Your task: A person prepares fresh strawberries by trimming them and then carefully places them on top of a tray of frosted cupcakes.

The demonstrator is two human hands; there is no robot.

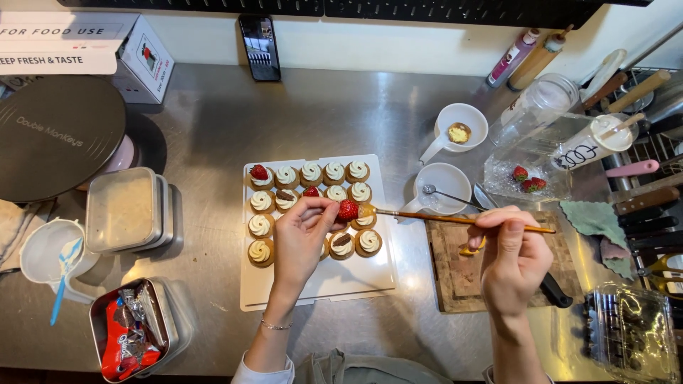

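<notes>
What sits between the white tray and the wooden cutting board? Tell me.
In the head view, a white cup holding a metal spoon sits between the white tray and wooden cutting board; the brush crosses above.

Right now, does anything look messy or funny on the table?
Nothing looks spilled or broken. The little cream tarts sit in neat rows on the white tray. The left hand holds a strawberry while the right hand touches a thin brush to it. Only some tarts have toppings so far.

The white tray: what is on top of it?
The white tray carries rows of cream-topped tartlets, some with strawberries. The left hand covers a few tartlets, so their toppings are hidden.
</notes>
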